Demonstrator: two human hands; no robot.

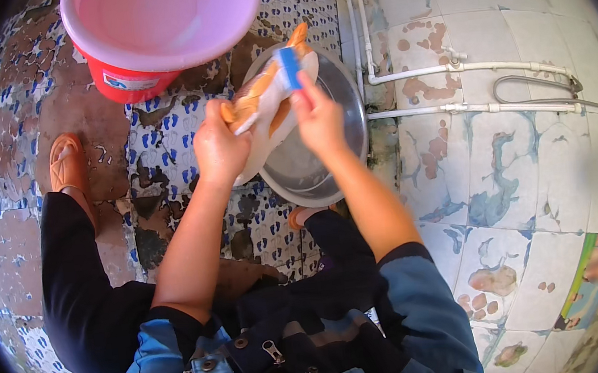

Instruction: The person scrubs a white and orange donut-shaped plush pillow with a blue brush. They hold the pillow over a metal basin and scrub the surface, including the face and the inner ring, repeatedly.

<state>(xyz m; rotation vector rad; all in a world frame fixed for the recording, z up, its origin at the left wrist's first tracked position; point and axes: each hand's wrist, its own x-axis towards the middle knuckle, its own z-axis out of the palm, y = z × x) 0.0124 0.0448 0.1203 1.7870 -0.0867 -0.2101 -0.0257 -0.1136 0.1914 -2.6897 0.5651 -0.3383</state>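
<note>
My left hand [220,142] is closed round the near part of a long white and orange item [264,97], possibly cloth or a soft toy; its kind is unclear. The item slants away from me above a wide metal basin [332,88], and its white part hangs down on the basin's left side. In my right hand [319,117] is a brush with a blue head [288,69]. The blue head presses against the item's far half. Motion blurs the brush, and my fingers cover most of its handle.
A pink tub [236,36] rests on a red bucket [129,84] at the far left. White pipes [476,66] and a grey hose [532,80] run along the tiled wall at right. My sandalled foot [67,163] stands on the wet, patterned floor [171,145].
</note>
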